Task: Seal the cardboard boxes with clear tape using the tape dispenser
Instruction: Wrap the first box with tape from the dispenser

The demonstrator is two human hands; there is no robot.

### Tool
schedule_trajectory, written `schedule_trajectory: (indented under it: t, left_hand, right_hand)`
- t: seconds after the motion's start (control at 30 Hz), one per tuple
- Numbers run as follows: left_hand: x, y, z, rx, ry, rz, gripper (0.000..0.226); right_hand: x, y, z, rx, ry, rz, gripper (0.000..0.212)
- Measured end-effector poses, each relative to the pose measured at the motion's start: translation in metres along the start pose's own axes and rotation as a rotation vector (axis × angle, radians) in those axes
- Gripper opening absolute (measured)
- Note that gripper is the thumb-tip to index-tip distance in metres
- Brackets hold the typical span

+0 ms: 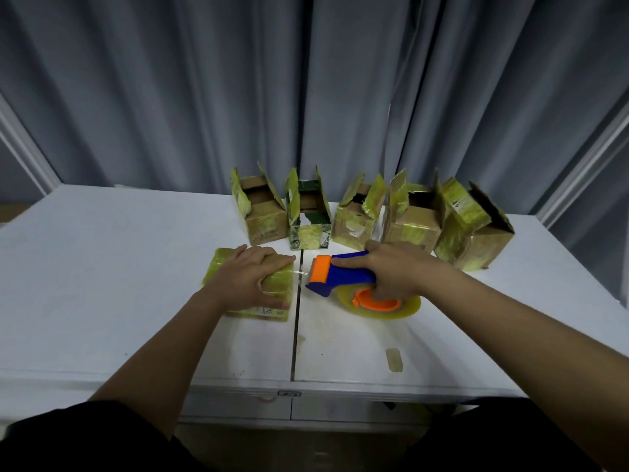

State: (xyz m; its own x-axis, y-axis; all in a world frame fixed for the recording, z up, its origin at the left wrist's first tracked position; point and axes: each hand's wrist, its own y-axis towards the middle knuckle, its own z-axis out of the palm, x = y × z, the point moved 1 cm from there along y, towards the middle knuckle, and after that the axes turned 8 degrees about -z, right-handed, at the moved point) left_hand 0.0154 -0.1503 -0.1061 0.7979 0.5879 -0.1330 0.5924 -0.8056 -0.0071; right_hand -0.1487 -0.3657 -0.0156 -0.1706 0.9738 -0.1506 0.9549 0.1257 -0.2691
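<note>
A closed cardboard box (pixel 276 290) wrapped in yellowish tape lies on the white table (pixel 102 284). My left hand (pixel 245 279) lies on top of it, fingers spread over the lid and thumb down its near side. My right hand (pixel 396 272) grips a blue and orange tape dispenser (pixel 343 275) just right of the box, its orange head pointing at the box's right edge. A roll of clear tape (pixel 405 308) sits on the dispenser under my palm. A thin strip of tape seems to run from the head to the box.
Several open cardboard boxes stand in a row behind, from the left one (pixel 260 207) to the right one (pixel 476 226), flaps up. A dark seam (pixel 295 335) splits the table. A tape scrap (pixel 394 360) lies near the front edge. Grey curtains hang behind.
</note>
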Motion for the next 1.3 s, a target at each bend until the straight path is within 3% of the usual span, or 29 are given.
schedule_trajectory:
  t: [0.2,0.57,0.7,0.9,1.1,1.2,1.3]
  left_hand:
    - [0.001,-0.004,0.007,-0.115,0.026,0.055,0.096]
    - [0.002,0.001,0.011,-0.151,0.048,0.077,0.092]
    - [0.001,-0.001,0.009,-0.128,0.038,0.062,0.094]
    - [0.001,0.000,0.009,-0.176,0.117,0.105,0.097]
    - [0.001,0.001,0.011,-0.196,0.048,0.030,0.114]
    - [-0.002,0.001,0.009,-0.211,0.030,0.013,0.102]
    - [-0.003,0.000,0.011,-0.240,0.076,0.023,0.091]
  right_hand:
    - [0.032,0.034,-0.026,0.164,-0.246,-0.067,0.065]
    - [0.049,0.065,-0.025,0.249,-0.344,-0.024,0.046]
    - [0.077,0.076,-0.004,0.386,-0.502,-0.030,0.042]
    - [0.027,0.054,-0.007,0.110,-0.149,-0.094,0.064]
    - [0.012,0.036,0.021,-0.028,0.003,0.065,0.067]
    - [0.010,0.026,0.030,-0.087,-0.044,0.135,0.068]
    - [0.015,0.024,0.051,-0.219,-0.296,0.179,0.074]
